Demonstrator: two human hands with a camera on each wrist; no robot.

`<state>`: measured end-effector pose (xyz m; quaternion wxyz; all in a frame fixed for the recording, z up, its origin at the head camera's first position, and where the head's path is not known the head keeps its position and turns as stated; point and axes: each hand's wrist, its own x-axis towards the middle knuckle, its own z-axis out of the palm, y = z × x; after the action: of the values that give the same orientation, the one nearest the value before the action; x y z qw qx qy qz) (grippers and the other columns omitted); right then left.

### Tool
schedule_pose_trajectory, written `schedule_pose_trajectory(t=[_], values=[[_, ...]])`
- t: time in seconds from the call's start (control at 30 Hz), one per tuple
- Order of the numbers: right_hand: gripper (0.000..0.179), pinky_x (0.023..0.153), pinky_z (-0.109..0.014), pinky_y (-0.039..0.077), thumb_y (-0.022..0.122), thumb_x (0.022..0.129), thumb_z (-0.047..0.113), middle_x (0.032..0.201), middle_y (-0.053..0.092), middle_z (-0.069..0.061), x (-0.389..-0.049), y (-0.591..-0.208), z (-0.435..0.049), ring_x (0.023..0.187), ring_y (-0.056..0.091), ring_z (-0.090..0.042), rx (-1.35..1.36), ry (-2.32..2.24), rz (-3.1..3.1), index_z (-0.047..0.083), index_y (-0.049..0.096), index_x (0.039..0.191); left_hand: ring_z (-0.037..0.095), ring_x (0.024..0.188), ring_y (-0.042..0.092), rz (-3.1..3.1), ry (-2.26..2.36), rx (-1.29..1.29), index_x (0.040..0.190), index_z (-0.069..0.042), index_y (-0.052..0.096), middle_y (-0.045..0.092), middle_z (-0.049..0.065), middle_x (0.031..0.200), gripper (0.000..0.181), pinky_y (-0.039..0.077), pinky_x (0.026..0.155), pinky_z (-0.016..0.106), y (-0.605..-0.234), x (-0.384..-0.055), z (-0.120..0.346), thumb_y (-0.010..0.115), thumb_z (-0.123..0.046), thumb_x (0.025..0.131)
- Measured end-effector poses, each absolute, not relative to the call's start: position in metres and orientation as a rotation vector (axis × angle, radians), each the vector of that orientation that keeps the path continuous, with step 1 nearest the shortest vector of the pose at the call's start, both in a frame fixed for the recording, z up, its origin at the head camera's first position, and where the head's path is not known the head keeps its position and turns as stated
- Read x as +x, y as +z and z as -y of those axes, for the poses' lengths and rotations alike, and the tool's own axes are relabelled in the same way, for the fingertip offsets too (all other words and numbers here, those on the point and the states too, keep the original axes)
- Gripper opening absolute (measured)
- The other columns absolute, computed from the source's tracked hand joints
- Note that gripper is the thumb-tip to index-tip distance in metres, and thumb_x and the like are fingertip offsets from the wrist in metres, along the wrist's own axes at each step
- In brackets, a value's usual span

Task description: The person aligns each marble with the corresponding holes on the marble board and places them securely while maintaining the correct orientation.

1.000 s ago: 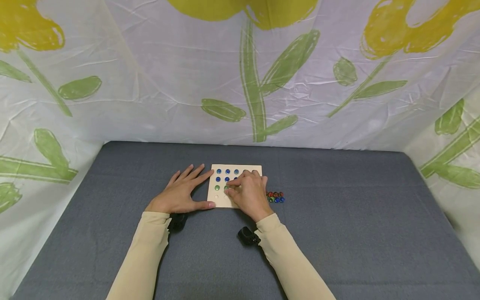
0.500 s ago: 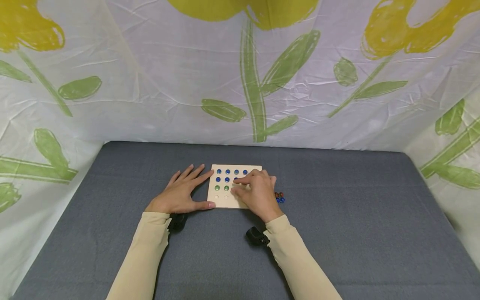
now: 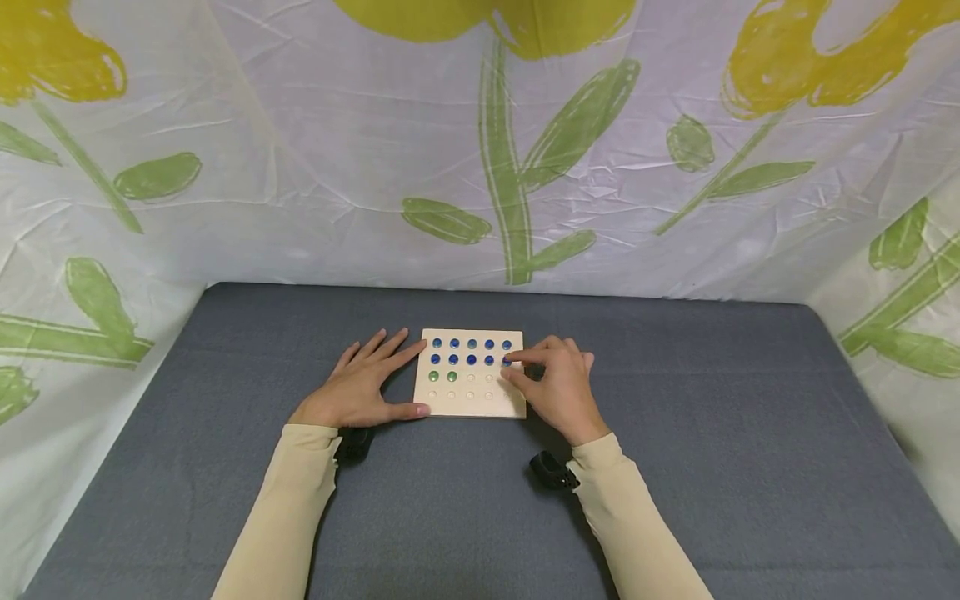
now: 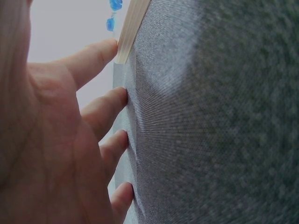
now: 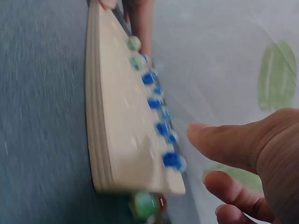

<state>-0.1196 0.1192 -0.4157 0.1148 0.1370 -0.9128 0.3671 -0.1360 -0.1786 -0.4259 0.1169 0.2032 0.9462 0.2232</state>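
A pale wooden board [image 3: 480, 405] with round hollows lies on the table. Blue marbles [image 3: 471, 360] fill its two far rows, and two green marbles [image 3: 452, 377] sit at the left of the third row. My left hand [image 3: 352, 392] lies spread at the board's left side, index fingertip and thumb on its edge. Over the board's right edge hovers my right hand [image 3: 558, 387], thumb and index finger apart with nothing between them. In the right wrist view, a green marble [image 5: 145, 204] and a reddish marble [image 5: 161, 203] show past the board's end; my right hand hides these in the head view.
A dark grey cloth covers the table [image 3: 420, 517]. Behind it hangs a whitish curtain [image 3: 315, 167] printed with yellow flowers and green leaves. Each wrist wears a black camera, one of them by the right sleeve [image 3: 630, 500].
My right hand has moved right across the board, from the second green marble to the right edge, uncovering blue marbles and bare hollows. My left hand has stayed still.
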Motion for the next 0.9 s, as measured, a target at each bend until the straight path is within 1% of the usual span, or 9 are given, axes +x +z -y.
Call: schedule_pose_trajectory(t=[0.17, 0.33, 0.57, 0.7, 0.9], values=[[0.022, 0.076, -0.048, 0.023, 0.086, 0.083, 0.017, 0.091, 0.067, -0.011, -0.122, -0.415, -0.136, 0.08, 0.048, -0.028, 0.35, 1.078, 2.712, 0.007, 0.082, 0.102, 0.044, 0.153, 0.012, -2.77, 0.646, 0.584, 0.16, -0.019, 0.034, 0.024, 0.016, 0.166, 0.102, 0.007, 0.118, 0.068, -0.425, -0.136, 0.178, 0.076, -0.066, 0.079], [0.025, 0.085, -0.053, 0.024, 0.084, 0.086, 0.019, 0.097, 0.069, -0.012, -0.125, -0.411, -0.157, 0.086, 0.053, -0.032, 0.34, 1.142, 2.769, 0.007, 0.081, 0.108, 0.044, 0.153, 0.012, -2.77, 0.637, 0.571, 0.161, -0.02, 0.034, 0.024, 0.016, 0.166, 0.103, 0.007, 0.117, 0.068, -0.426, -0.136, 0.177, 0.075, -0.067, 0.079], [0.026, 0.096, -0.059, 0.024, 0.085, 0.085, 0.017, 0.098, 0.071, -0.01, -0.131, -0.412, -0.186, 0.088, 0.057, -0.031, 0.289, 1.165, 2.831, 0.007, 0.08, 0.109, 0.045, 0.152, 0.012, -2.773, 0.64, 0.584, 0.161, -0.02, 0.034, 0.024, 0.016, 0.166, 0.103, 0.007, 0.117, 0.068, -0.427, -0.135, 0.178, 0.075, -0.067, 0.079], [0.026, 0.096, -0.058, 0.025, 0.085, 0.085, 0.017, 0.098, 0.072, -0.008, -0.132, -0.414, -0.197, 0.087, 0.057, -0.028, 0.268, 1.166, 2.871, 0.008, 0.081, 0.109, 0.045, 0.152, 0.013, -2.773, 0.641, 0.589, 0.161, -0.02, 0.034, 0.024, 0.017, 0.166, 0.103, 0.008, 0.117, 0.069, -0.426, -0.135, 0.178, 0.076, -0.067, 0.079], [0.026, 0.092, -0.054, 0.028, 0.084, 0.085, 0.015, 0.098, 0.072, -0.008, -0.133, -0.415, -0.211, 0.088, 0.057, -0.026, 0.271, 1.142, 2.93, 0.008, 0.08, 0.109, 0.045, 0.152, 0.012, -2.771, 0.639, 0.588, 0.161, -0.019, 0.034, 0.024, 0.017, 0.166, 0.102, 0.007, 0.117, 0.069, -0.425, -0.136, 0.177, 0.076, -0.066, 0.08]])
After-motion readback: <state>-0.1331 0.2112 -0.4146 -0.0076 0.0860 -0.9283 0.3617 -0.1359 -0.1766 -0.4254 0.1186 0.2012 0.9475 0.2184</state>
